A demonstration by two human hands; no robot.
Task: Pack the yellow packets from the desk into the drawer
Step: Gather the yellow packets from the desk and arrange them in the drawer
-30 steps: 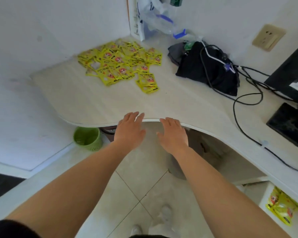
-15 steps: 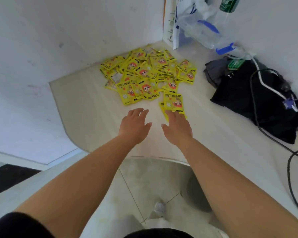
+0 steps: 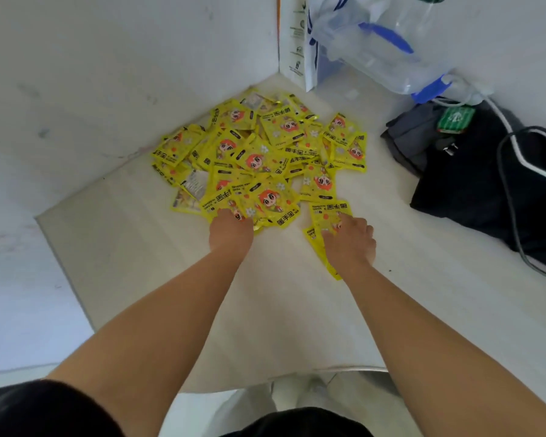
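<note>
Reaching over the desk (image 3: 281, 310), both hands meet the near side of the yellow packets (image 3: 259, 152), which lie heaped in the far corner where two white walls (image 3: 108, 74) join. The left hand (image 3: 230, 231) touches the heap's near edge. Its fingers point away and are hidden, so whether they grasp cannot be told. The right hand (image 3: 352, 242) lies on a loose packet (image 3: 327, 212) just right of the heap, fingers (image 3: 349, 219) spread flat on top, not clenched. A second loose packet (image 3: 316, 244) shows under that palm. Bare desk lies left of the left fingers as far as the slanted desk edge (image 3: 60, 247), and also behind both wrists. Right of the right fingers, past a bare strip, sit a black bag (image 3: 486, 184) and a cable (image 3: 511, 216). Beyond the heap stands a clear plastic bag (image 3: 375, 52).
</note>
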